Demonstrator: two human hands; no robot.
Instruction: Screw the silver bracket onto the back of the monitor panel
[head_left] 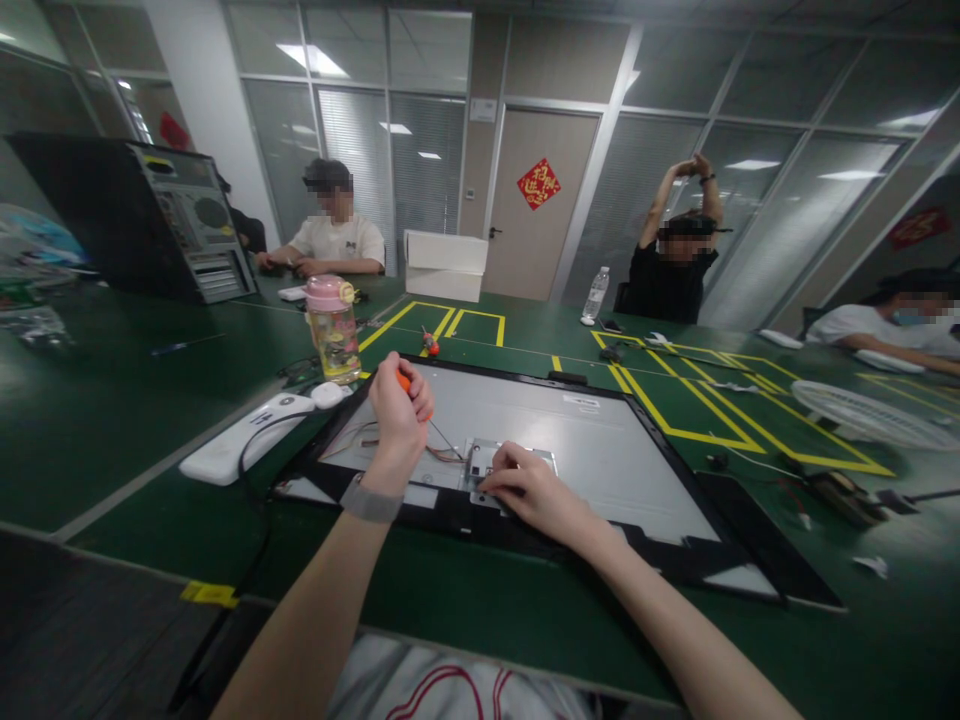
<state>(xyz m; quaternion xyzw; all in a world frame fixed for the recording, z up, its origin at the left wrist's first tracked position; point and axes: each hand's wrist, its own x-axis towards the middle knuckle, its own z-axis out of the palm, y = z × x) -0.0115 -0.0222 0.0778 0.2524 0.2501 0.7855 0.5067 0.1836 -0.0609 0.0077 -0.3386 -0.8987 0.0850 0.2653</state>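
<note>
Before me lies a monitor panel (622, 450), its silver back facing up inside a black frame. At its lower middle is a small metal plate (486, 458) with wires (444, 455) running off to the left. My left hand (399, 412) is wrapped round the orange handle of a screwdriver (405, 382). The thin shaft slants down to the right, its tip close to the plate's left side. The fingers of my right hand (534, 490) are pinched together at the plate's front edge; whatever lies between them is too small to make out.
A white power bank-like block (247, 440) and a pink-lidded bottle (334, 330) stand left of the panel. A black computer case (150, 220) is at far left. A black strip (765, 540) lies right. Several people sit around the green table (150, 540).
</note>
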